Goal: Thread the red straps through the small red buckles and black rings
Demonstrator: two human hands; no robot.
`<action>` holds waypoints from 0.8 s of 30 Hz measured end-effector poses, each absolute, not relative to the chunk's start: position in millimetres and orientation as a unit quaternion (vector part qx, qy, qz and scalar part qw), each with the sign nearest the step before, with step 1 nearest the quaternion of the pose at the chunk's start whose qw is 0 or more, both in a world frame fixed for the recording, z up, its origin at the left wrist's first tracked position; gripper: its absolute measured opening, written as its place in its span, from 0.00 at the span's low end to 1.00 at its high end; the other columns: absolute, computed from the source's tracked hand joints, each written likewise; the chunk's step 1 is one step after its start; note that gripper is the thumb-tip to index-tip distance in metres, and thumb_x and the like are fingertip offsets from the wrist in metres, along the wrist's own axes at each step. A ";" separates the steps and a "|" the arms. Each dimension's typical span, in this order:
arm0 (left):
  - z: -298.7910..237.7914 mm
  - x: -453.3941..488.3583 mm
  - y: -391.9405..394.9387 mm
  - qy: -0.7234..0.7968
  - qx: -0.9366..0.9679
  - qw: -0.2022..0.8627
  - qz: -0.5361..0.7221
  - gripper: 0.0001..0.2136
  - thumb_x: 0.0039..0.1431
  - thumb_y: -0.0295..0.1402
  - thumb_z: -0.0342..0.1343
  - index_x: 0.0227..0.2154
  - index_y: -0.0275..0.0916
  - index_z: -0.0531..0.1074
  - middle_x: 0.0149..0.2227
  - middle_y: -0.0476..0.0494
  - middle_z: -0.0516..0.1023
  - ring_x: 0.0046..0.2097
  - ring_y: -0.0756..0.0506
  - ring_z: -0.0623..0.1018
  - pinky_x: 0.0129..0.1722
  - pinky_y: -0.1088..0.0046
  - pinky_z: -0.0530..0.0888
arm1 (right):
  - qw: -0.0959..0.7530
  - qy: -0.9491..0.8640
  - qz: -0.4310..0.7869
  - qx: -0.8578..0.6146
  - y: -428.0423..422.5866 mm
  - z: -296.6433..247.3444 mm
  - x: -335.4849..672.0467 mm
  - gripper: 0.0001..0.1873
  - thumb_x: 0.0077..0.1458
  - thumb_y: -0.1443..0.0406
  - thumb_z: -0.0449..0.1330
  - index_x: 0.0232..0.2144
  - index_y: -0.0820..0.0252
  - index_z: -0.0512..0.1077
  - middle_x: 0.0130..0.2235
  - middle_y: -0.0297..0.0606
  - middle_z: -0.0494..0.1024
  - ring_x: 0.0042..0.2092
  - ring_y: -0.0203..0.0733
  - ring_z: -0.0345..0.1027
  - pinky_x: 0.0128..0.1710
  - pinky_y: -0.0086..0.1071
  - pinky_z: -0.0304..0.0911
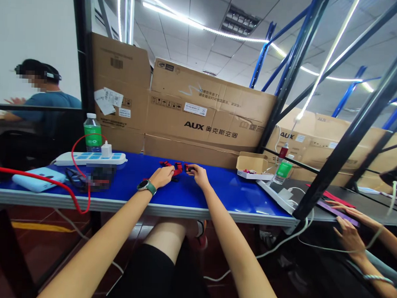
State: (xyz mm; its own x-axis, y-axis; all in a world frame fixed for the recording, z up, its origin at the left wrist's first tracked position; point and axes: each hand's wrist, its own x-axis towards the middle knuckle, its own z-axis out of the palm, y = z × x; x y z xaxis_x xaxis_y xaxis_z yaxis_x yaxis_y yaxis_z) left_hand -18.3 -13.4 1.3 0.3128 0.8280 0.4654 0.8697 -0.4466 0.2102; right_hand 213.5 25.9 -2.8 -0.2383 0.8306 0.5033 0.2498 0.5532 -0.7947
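A red strap with black buckle-like parts point(178, 168) lies on the blue tabletop point(231, 191) in front of me. My left hand point(162, 176), with a watch on its wrist, is closed on the left part of the strap. The fingers of my right hand point(199, 174) pinch its right end, at a small dark piece. A short gap with the strap's middle showing separates the two hands. My fingers partly cover the strap, so its full shape is hidden.
A power strip point(90, 158), a pale blue box-like device point(37, 179) and a red cable stand left. An open cardboard box point(254, 166) with small items sits right. Cardboard panels point(206, 106) wall the back. Beyond the rack post, another person's hands point(350, 234) touch a purple strip.
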 end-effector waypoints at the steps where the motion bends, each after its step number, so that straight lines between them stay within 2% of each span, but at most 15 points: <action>1: 0.7 -18.6 -12.8 -0.514 -0.815 0.043 -0.265 0.10 0.68 0.33 0.44 0.41 0.43 0.71 0.44 0.40 0.80 0.46 0.40 0.79 0.44 0.67 0.69 | 0.506 -0.721 0.313 -0.355 25.1 -2.7 212.1 0.17 0.54 0.71 0.53 0.46 0.56 0.71 0.38 0.35 0.81 0.37 0.40 0.79 0.42 0.35 0.74; 4: -0.4 -18.4 -12.8 -0.494 -0.823 0.060 -0.274 0.09 0.65 0.31 0.49 0.44 0.42 0.72 0.49 0.40 0.77 0.52 0.40 0.76 0.48 0.66 0.69 | 0.524 -0.717 0.315 -0.335 23.0 -2.7 210.3 0.16 0.54 0.67 0.56 0.47 0.55 0.68 0.36 0.34 0.81 0.36 0.41 0.79 0.42 0.36 0.74; 8: 0.1 -18.5 -13.7 -0.493 -0.815 0.078 -0.295 0.14 0.62 0.30 0.52 0.50 0.44 0.73 0.54 0.39 0.74 0.55 0.39 0.73 0.51 0.61 0.67 | 0.515 -0.737 0.229 -0.372 22.5 -1.2 213.5 0.10 0.54 0.63 0.60 0.40 0.56 0.71 0.31 0.34 0.80 0.34 0.42 0.77 0.42 0.35 0.72; 12: 0.2 -20.0 -12.0 -0.505 -0.823 0.048 -0.255 0.12 0.63 0.30 0.50 0.41 0.46 0.79 0.50 0.41 0.78 0.54 0.38 0.74 0.52 0.59 0.66 | 0.497 -0.765 0.107 -0.395 22.8 1.5 217.4 0.14 0.55 0.67 0.53 0.41 0.58 0.75 0.38 0.38 0.80 0.40 0.42 0.74 0.48 0.36 0.68; 15: -1.8 -20.2 -9.4 -0.510 -0.824 0.028 -0.245 0.13 0.63 0.32 0.50 0.40 0.45 0.80 0.47 0.42 0.81 0.53 0.37 0.76 0.52 0.56 0.67 | 0.496 -0.763 0.074 -0.408 22.6 1.6 217.8 0.16 0.55 0.69 0.50 0.42 0.59 0.75 0.40 0.40 0.78 0.43 0.43 0.72 0.50 0.37 0.67; 18: -4.2 -18.9 -5.2 -0.466 -0.843 -0.012 -0.269 0.16 0.62 0.28 0.48 0.44 0.45 0.80 0.47 0.44 0.82 0.53 0.40 0.77 0.53 0.61 0.69 | 0.497 -0.740 0.115 -0.439 23.7 -1.0 218.0 0.17 0.57 0.69 0.48 0.45 0.59 0.71 0.35 0.37 0.75 0.32 0.40 0.71 0.41 0.34 0.69; 20: -5.1 -18.2 -1.7 -0.414 -0.855 -0.050 -0.309 0.20 0.60 0.23 0.45 0.47 0.44 0.79 0.48 0.45 0.81 0.51 0.44 0.78 0.53 0.66 0.71 | 0.507 -0.721 0.128 -0.455 25.9 -3.1 219.5 0.18 0.56 0.70 0.47 0.46 0.59 0.70 0.36 0.38 0.73 0.27 0.37 0.68 0.36 0.33 0.69; 22: -5.6 -19.2 1.3 -0.389 -0.847 -0.059 -0.357 0.23 0.57 0.20 0.43 0.48 0.42 0.78 0.49 0.44 0.80 0.48 0.46 0.78 0.52 0.69 0.72 | 0.517 -0.708 0.110 -0.468 28.7 -4.9 221.8 0.18 0.53 0.72 0.47 0.44 0.60 0.70 0.39 0.40 0.72 0.28 0.36 0.68 0.36 0.33 0.69; 24: -6.3 -22.4 3.0 -0.419 -0.824 -0.029 -0.381 0.22 0.56 0.19 0.43 0.44 0.41 0.79 0.48 0.42 0.79 0.47 0.45 0.78 0.53 0.68 0.72 | 0.520 -0.704 0.084 -0.476 31.2 -6.2 223.7 0.19 0.50 0.73 0.48 0.43 0.61 0.70 0.40 0.41 0.72 0.31 0.38 0.69 0.39 0.34 0.69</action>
